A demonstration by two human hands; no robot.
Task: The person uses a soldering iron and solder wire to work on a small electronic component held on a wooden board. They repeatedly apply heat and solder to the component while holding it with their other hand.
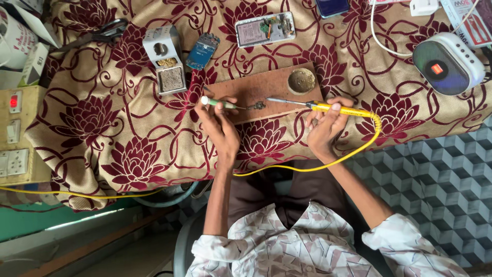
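Head view: a wooden board (256, 90) lies on a flowered cloth (102, 128) that covers the table and hangs over its near edge, just in front of the person's lap. The board's near edge sits close to that drop. A small part (258, 106) lies near the board's near edge, between the two tools. A round tin (301, 81) sits at the board's far right corner. Past the board, a white stand (165, 59), a blue circuit board (202, 50) and an opened phone (265, 28) crowd the far side; a speaker (447, 64) lies well to the right. Bare cloth lies open to the left of the board.

The left hand (218, 125) reaches up from the lap, wrist over the table edge, fingers closed around a green-handled tool (218, 103) whose tip points right and meets the part. The right hand (325, 125) comes in likewise, fingers wrapped round a yellow soldering iron (328, 107); its metal tip points left, ending just beside the part. The iron's yellow cord (359, 149) loops off the right of the hand and runs down across the lap.
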